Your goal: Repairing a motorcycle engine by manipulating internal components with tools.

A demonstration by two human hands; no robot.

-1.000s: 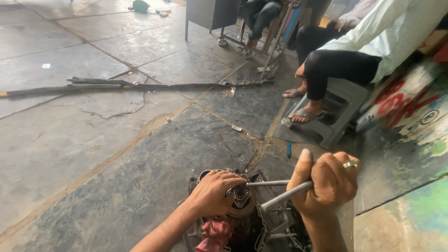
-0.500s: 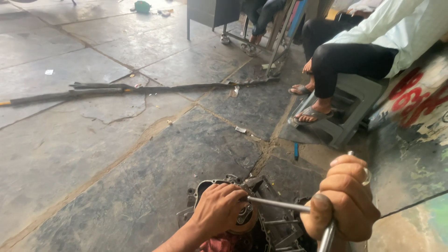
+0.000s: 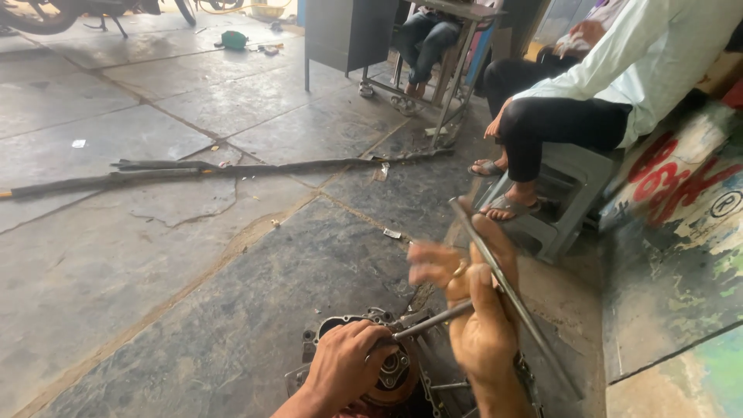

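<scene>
A dark metal engine casing [image 3: 340, 325] lies on the concrete floor at the bottom of the head view. My left hand [image 3: 344, 368] rests on its round hub, fingers curled over it. A metal T-handle wrench [image 3: 503, 290] runs from the hub up to my right hand [image 3: 476, 310], which grips the crossbar. The bar slants from upper left to lower right, and the hand is blurred by motion with some fingers spread. A ring shows on one finger.
A person in a white shirt and dark trousers sits on a grey plastic stool [image 3: 569, 197] at the right. Another person sits behind a metal stand [image 3: 453, 85]. Long dark rods [image 3: 193, 170] lie across the floor. A painted wall [image 3: 681, 232] borders the right side.
My right hand has turned the wrench's crossbar, swinging it from low beside the casing to a raised, slanted position. My left hand stays on the hub.
</scene>
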